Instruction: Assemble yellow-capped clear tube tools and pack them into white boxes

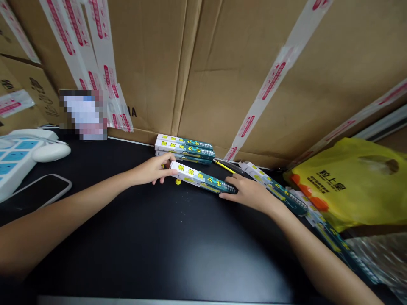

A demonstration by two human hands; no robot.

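Note:
A long white-and-green spring scale box (pixel 203 178) with yellow lettering is held between my two hands. At its white left end, my left hand (pixel 158 168) is closed with thumb and fingers. My right hand (pixel 244 189) grips the dark green right end. Just behind the held box, several matching boxes (pixel 184 146) lie stacked against the cardboard. A small yellow piece (pixel 178 181) shows on the table under the held box's left part. Beyond my right hand lies a thin yellow rod (pixel 225 166), partly hidden by the fingers.
More such boxes (pixel 276 188) line the right side, beside a yellow plastic bag (pixel 343 182). Tall cardboard (pixel 152 63) walls the back of the black table (pixel 178 250). At left are a power strip (pixel 15 156), a white charger (pixel 51 151) and a phone (pixel 38 192).

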